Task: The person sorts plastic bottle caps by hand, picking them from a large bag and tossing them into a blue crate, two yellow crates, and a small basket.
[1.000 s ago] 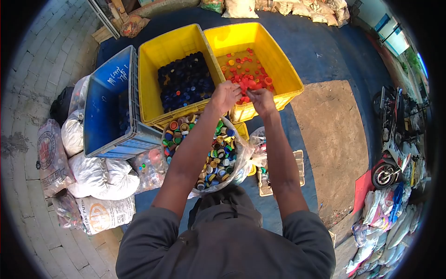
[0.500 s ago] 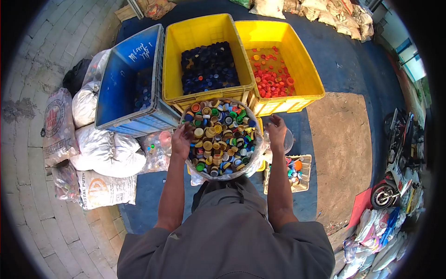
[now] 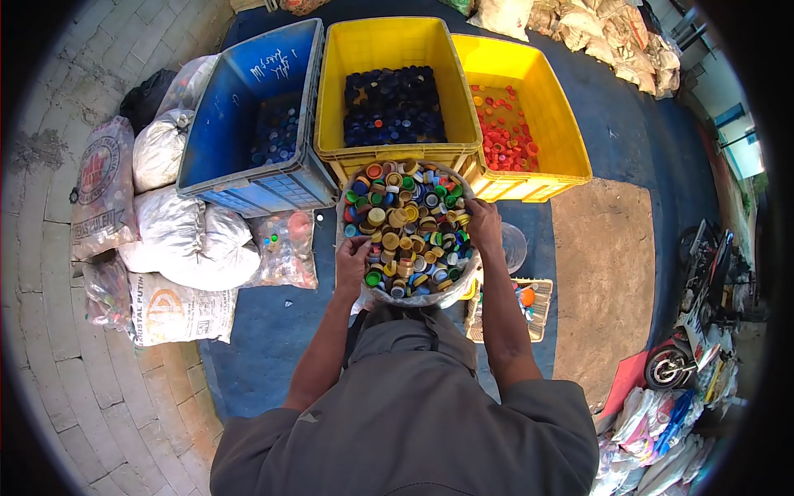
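A round container (image 3: 453,293) full of mixed bottle caps (image 3: 405,227) stands close in front of the body, lined with whitish plastic. My left hand (image 3: 354,258) is at its lower left edge, fingers bent and closed; what they hold, if anything, is too small to tell. My right hand (image 3: 483,223) is at the right rim with its fingers curled over the edge caps; whether a cap is in them is unclear. Beyond stand a yellow crate (image 3: 397,153) with dark blue caps (image 3: 393,107) and another yellow crate (image 3: 538,186) with red caps (image 3: 506,145).
At the left, a blue crate (image 3: 248,183) holds some blue caps. Stuffed white sacks (image 3: 194,240) lie beside it. A small basket (image 3: 538,318) and a clear round tub (image 3: 513,248) are at the right. A motorcycle (image 3: 678,364) stands farther right.
My left hand has moved down and right to the caps, its fingers now bent. My right hand has come in against the container's right rim. The view has shifted slightly.
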### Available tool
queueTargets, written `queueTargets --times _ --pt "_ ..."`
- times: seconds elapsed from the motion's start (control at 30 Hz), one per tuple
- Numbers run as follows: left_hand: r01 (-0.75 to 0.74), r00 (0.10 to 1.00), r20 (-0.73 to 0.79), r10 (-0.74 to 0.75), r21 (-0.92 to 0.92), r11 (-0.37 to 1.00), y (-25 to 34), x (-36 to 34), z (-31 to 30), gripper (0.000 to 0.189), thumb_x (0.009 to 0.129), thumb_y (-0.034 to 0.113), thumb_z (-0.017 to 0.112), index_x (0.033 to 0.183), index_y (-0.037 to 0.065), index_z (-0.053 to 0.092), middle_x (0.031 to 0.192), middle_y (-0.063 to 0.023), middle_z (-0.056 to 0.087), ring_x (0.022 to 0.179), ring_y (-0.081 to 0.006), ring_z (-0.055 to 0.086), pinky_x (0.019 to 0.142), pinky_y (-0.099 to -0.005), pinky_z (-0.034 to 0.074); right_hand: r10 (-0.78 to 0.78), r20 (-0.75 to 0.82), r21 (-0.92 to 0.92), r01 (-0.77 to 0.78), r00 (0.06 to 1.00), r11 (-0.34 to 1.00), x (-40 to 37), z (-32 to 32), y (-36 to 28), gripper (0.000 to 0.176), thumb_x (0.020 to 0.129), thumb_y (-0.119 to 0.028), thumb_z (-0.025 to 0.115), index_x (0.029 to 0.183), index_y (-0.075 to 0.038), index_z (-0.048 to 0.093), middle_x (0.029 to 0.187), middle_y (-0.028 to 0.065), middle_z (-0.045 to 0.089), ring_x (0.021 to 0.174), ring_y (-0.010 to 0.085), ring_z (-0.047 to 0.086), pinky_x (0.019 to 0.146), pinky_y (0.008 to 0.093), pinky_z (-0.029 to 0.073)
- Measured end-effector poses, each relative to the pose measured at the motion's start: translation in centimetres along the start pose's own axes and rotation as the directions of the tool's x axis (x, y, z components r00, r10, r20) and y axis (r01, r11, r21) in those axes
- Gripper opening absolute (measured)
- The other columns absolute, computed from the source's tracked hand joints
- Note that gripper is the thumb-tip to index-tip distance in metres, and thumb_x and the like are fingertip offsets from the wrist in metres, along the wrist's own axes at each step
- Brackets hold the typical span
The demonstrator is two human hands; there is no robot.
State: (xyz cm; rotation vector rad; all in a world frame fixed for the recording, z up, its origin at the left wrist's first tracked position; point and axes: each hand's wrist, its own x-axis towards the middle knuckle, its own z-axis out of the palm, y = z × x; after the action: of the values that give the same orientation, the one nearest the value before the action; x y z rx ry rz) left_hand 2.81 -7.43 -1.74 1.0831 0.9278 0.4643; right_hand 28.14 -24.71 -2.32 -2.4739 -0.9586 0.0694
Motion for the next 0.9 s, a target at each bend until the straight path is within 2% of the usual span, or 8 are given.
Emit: queueTargets --times 0.13,0.23,0.37,0.43,0.53,0.63,0.77,0.9 --pt "0.099 0.993 0.072 -0.092 -0.1 0.99 -0.4 -0.2 0.1 0.017 0.091 0.014 0.063 0.105 0.006 0.059 0.084 0.0008 0.062 0.066 -0.0046 0.053 0.059 -0.0207 0.043 0.084 -0.062 -0.026 -0.085 0.995 0.996 -0.9 -1.2 -1.4 0.04 0.075 -0.006 0.066 0.115 -0.007 0.063 0.108 0.016 0.066 0.102 0.0355 0.06 0.088 0.043 0.049" --pt "0.252 0.961 0.176 -0.214 -0.232 0.94 0.4 -0.9 1.3 0.02 0.094 0.021 0.06 0.108 0.008 0.057 0.092 -0.003 0.064 0.077 -0.0107 0.059 0.066 -0.0259 0.049 0.04 -0.208 0.165 -0.005 0.977 0.986 -1.6 -1.6 -2.8 0.044 0.074 -0.01 0.071 0.117 -0.006 0.061 0.105 0.016 0.066 0.093 0.0353 0.06 0.082 0.0446 0.047" --pt "0.51 0.836 0.436 -0.333 -0.393 0.766 1.7 -0.9 3.0 0.028 0.095 0.03 0.058 0.111 0.007 0.056 0.1 -0.0059 0.061 0.094 -0.0197 0.061 0.079 -0.0357 0.054 0.02 0.022 0.492 -0.028 1.0 0.87 -4.4 -0.6 -7.6 0.054 0.074 -0.011 0.075 0.124 -0.001 0.055 0.106 0.0176 0.066 0.098 0.0321 0.062 0.088 0.0405 0.048" --pt "0.605 0.772 0.523 -0.362 -0.427 0.673 1.6 -0.4 3.6 0.029 0.095 0.031 0.057 0.111 0.007 0.056 0.099 -0.0061 0.061 0.096 -0.0213 0.062 0.079 -0.0363 0.055 -0.079 0.09 0.51 0.022 0.993 0.86 -5.8 -1.7 -11.2 0.057 0.074 -0.008 0.074 0.127 -0.002 0.053 0.107 0.0171 0.066 0.099 0.031 0.062 0.087 0.0397 0.048" --pt "0.65 0.739 0.549 -0.391 -0.426 0.63 0.7 0.9 3.7 0.026 0.097 0.029 0.053 0.112 0.008 0.056 0.099 -0.0056 0.06 0.092 -0.02 0.062 0.078 -0.0348 0.055 -0.074 0.131 0.56 -0.012 0.989 0.829 -7.1 -0.2 -13.0 0.058 0.073 -0.005 0.075 0.127 -0.002 0.052 0.108 0.0161 0.066 0.101 0.0312 0.061 0.088 0.0393 0.048" --pt "0.569 0.764 0.57 -0.301 -0.375 0.732 0.3 1.2 3.8 0.021 0.099 0.023 0.048 0.112 0.008 0.057 0.101 -0.0047 0.06 0.088 -0.0171 0.061 0.076 -0.0329 0.055 -0.124 0.078 0.475 0.072 0.989 0.877 -7.4 0.4 -13.1 0.058 0.073 -0.005 0.075 0.126 -0.002 0.054 0.108 0.0159 0.066 0.103 0.032 0.06 0.09 0.0391 0.047" --pt "0.559 0.782 0.52 -0.342 -0.345 0.754 -0.5 1.8 3.5 0.026 0.1 0.018 0.042 0.117 0.003 0.057 0.1 -0.0073 0.062 0.085 -0.0177 0.062 0.076 -0.033 0.056 -0.067 0.036 0.512 0.04 0.997 0.858 -7.4 -1.2 -12.5 0.052 0.074 -0.011 0.074 0.122 -0.001 0.057 0.109 0.0168 0.065 0.101 0.0317 0.06 0.089 0.04 0.046" --pt "0.478 0.852 0.414 -0.32 -0.369 0.797 1.6 1.6 3.1 0.025 0.096 0.009 0.046 0.118 0.0 0.056 0.098 -0.0068 0.061 0.089 -0.02 0.063 0.083 -0.0375 0.056 0.101 -0.103 0.267 -0.07 0.99 0.961 -7.1 0.6 -6.1 0.029 0.078 -0.01 0.067 0.106 -0.002 0.062 0.091 0.0177 0.066 0.091 0.0364 0.06 0.082 0.0437 0.047"
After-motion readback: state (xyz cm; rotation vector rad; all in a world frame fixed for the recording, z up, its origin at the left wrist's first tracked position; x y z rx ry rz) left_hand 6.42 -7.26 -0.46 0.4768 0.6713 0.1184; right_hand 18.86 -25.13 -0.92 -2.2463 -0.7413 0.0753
